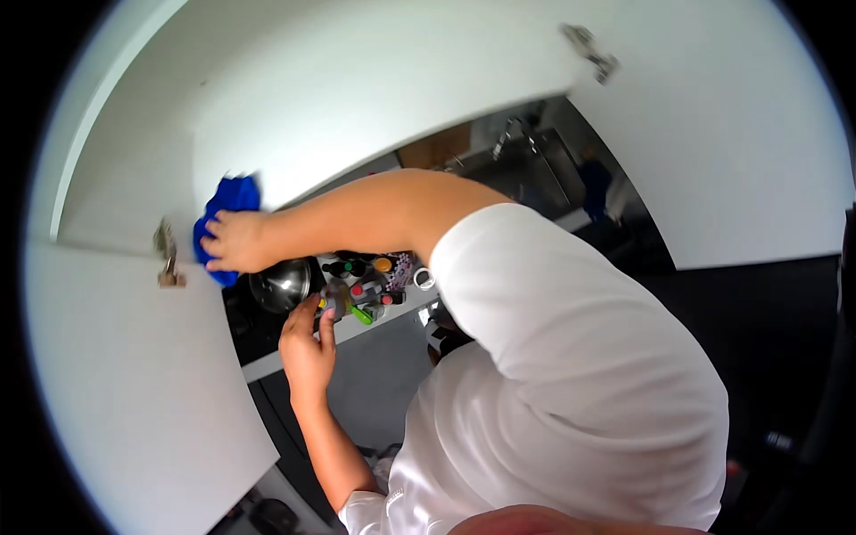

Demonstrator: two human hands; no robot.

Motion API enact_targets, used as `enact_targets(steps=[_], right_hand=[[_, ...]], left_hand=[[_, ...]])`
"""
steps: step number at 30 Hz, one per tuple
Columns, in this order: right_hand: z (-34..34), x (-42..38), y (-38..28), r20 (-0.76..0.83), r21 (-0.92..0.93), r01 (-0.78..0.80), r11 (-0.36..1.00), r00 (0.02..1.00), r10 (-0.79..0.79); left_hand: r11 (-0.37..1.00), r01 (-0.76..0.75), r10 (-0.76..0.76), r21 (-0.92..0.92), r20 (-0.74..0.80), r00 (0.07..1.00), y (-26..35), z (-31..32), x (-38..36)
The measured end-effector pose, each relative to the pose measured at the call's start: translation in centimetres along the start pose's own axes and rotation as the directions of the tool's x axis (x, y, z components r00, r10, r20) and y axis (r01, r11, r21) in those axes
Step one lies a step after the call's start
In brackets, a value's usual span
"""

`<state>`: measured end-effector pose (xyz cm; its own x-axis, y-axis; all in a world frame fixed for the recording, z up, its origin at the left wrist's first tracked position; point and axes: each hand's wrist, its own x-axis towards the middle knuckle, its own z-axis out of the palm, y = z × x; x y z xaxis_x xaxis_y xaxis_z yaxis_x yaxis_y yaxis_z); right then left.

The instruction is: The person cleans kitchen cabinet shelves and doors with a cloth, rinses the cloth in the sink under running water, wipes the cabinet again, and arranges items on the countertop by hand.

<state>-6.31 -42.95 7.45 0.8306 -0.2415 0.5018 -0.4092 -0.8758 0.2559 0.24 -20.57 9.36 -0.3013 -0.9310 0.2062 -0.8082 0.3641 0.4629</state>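
My right hand [234, 241] is stretched out to the left and holds a blue cloth [234, 194] against the white cabinet surface, its fingers bent over the cloth. Lower down, my left hand [309, 332] is raised beside a group of bottles, thumb and fingers apart. Closest to its fingertips stands a clear container [336, 296] with a yellow part; whether they touch it cannot be made out. A shiny metal pot [281, 285] sits on the dark hob just beyond the left hand.
Several bottles and jars, one with a red cap [358, 291], crowd the counter by a green item [361, 315]. White cabinet doors [134, 383] with metal hinges [168, 259] surround the arms. A sink [539, 169] with a tap [510, 134] lies at the upper right.
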Motion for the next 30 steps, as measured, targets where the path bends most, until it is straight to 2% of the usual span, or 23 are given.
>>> enact_targets(steps=[2, 4, 5, 8, 9, 10, 11, 12, 15, 18, 19, 26, 30], right_hand=[[0.2, -0.3, -0.1, 0.040, 0.001, -0.030, 1.000, 0.999, 0.030], [0.4, -0.7, -0.3, -0.006, 0.018, -0.089, 0.996, 0.996, 0.089], [0.0, -1.5, -0.2, -0.171, -0.048, -0.113, 0.992, 0.980, 0.103], [-0.9, -4.8, 1.4, -0.131, -0.018, -0.179, 0.984, 0.976, 0.175], [-1.4, -6.7, 1.9, -0.219, 0.140, -0.271, 0.952, 0.929, 0.297], [-3.8, -8.9, 2.7, -0.149, -0.009, -0.261, 0.965, 0.955, 0.256], [-6.0, -11.9, 3.4, -0.191, -0.060, -0.238, 0.969, 0.956, 0.223], [-6.5, -13.9, 4.4, -0.315, -0.137, -0.230, 0.963, 0.932, 0.178], [-11.1, -20.6, 4.9, -0.211, -0.176, -0.249, 0.952, 0.955, 0.210], [-14.8, -26.5, 6.4, -0.129, -0.241, -0.265, 0.934, 0.962, 0.240], [-15.5, -28.3, 7.2, -0.110, -0.260, -0.270, 0.927, 0.962, 0.250], [-20.6, -37.7, 11.0, 0.054, -0.334, -0.307, 0.891, 0.938, 0.343], [-22.7, -41.2, 11.1, 0.068, -0.416, -0.343, 0.842, 0.912, 0.405]], left_hand=[[1.000, 0.007, -0.007, -0.005, 0.065, 0.998, 0.4, 0.4, 0.2], [0.998, -0.010, 0.004, 0.055, 0.105, 0.994, 1.1, 0.5, 1.3], [0.998, -0.020, 0.012, 0.064, 0.118, 0.993, 1.3, 0.6, 1.8], [0.999, -0.038, 0.034, 0.028, 0.142, 0.989, 1.8, 0.6, 3.0], [0.999, -0.044, 0.041, 0.023, 0.146, 0.988, 2.2, 0.7, 3.5], [0.999, -0.044, 0.039, 0.022, 0.171, 0.985, 2.7, 1.0, 3.9], [0.999, -0.044, 0.039, 0.022, 0.196, 0.980, 3.1, 1.2, 4.3], [0.998, -0.055, 0.050, 0.016, 0.199, 0.979, 3.4, 1.6, 4.7], [0.988, -0.153, 0.154, -0.024, 0.238, 0.959, 3.6, 3.1, 4.5], [0.983, -0.175, 0.185, -0.062, 0.276, 0.943, 5.5, 3.6, 5.6], [0.971, -0.232, 0.237, -0.050, 0.259, 0.936, 5.5, 4.0, 5.9], [0.965, -0.259, 0.262, -0.051, 0.285, 0.922, 7.4, 4.4, 6.4], [0.956, -0.288, 0.291, -0.052, 0.272, 0.917, 7.1, 4.8, 5.6]])
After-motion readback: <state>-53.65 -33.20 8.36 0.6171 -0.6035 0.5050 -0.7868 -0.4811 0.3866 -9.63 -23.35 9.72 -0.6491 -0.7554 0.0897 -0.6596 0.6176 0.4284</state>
